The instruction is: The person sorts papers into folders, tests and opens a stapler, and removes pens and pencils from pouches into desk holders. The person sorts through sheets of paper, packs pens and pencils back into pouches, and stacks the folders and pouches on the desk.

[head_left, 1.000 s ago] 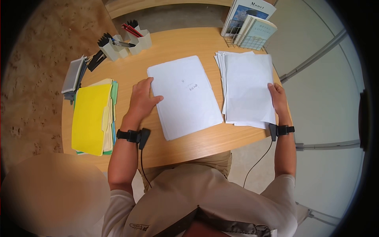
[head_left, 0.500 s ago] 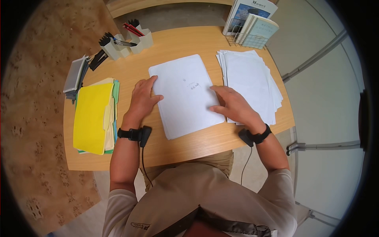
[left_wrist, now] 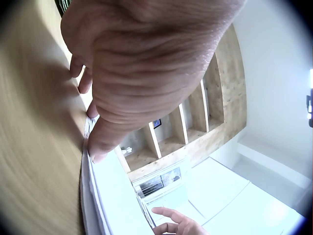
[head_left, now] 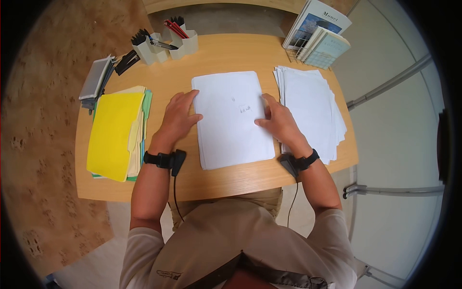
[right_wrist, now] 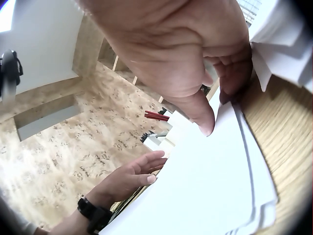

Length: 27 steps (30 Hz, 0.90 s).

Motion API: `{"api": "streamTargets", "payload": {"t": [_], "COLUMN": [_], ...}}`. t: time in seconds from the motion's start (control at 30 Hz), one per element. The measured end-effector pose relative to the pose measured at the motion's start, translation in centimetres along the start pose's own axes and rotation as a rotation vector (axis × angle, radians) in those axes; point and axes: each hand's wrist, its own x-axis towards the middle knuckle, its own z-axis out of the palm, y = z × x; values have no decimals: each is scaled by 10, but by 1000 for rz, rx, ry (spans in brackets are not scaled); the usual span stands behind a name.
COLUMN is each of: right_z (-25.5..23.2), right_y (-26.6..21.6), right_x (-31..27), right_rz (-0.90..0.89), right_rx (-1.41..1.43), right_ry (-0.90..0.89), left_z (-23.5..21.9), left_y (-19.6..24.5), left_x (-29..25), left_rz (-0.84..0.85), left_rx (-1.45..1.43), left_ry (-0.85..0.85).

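Note:
A stack of white paper (head_left: 231, 139) with small pencil marks lies mid-desk in the head view. Along its left edge, the left hand (head_left: 178, 118) touches it with thumb and fingers spread and relaxed. The right hand (head_left: 281, 123) rests at the opposite edge, thumb on top of the sheets, fingers at the side. Close up in the left wrist view, the left thumb lies on the edge of the layered paper (left_wrist: 115, 196). In the right wrist view the right thumb touches the top of the paper (right_wrist: 195, 181). Neither hand lifts the stack.
Another, uneven paper pile (head_left: 308, 111) lies right of the right hand. Yellow and other folders (head_left: 113, 135) are at the left, with grey-covered items (head_left: 95, 79) behind. Pen holders (head_left: 184, 47) stand at the back; a wire rack holds books (head_left: 327, 47) at the back right.
The right hand has moved left from the right-hand pile to the middle stack, whose slant is now smaller. The right-hand pile's sheets are fanned out at their right side. The left hand stays at the stack's edge.

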Motion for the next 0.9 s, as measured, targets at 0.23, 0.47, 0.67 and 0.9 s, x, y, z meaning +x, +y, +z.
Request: {"api": "streamTargets", "payload": {"t": [0.23,0.47,0.67,0.9], "right_z": [8,20,14,13], "right_y": [-6,3,-8,-6], "right_x": [2,0,1,6], "right_rz": [-42,-242,-182,-114], "right_rx": [-60,-102,-184,-146], "right_ry": [-56,145,90,59], "left_z": [-1,1,0,1], "left_y": [-3,11,16,15], "left_x": [1,0,0,1], "left_rz": [23,7,22,59], "left_rx": [-21,-141,-186,-136], "left_ry": [-12,-65,-135,-123]}}
